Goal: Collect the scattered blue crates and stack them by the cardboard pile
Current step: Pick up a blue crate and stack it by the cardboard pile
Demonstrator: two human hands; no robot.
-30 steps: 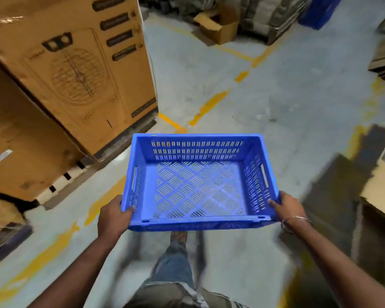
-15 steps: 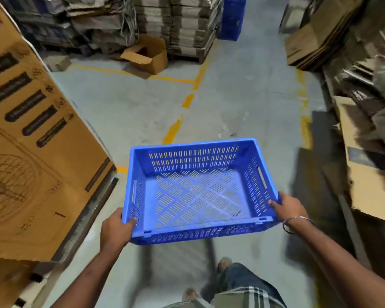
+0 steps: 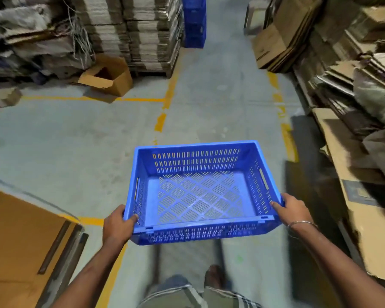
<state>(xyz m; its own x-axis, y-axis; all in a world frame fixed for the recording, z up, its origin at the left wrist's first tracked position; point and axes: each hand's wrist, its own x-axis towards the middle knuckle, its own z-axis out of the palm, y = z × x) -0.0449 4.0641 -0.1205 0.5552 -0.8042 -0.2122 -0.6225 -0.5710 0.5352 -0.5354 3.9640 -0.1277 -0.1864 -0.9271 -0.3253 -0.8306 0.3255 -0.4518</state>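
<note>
An empty blue perforated crate is held level above the grey concrete floor, open side up. Its left side wall is gripped by the left hand, the thumb laid over the rim inside and the fingers curled beneath. Its right side wall is gripped by the right hand in the same way; a metal bangle is worn on that wrist. Far beyond the crate, a stack of blue crates is seen standing just beside a tall pile of flattened cardboard. Beyond the crate and to its left, an open cardboard box lies on the floor.
</note>
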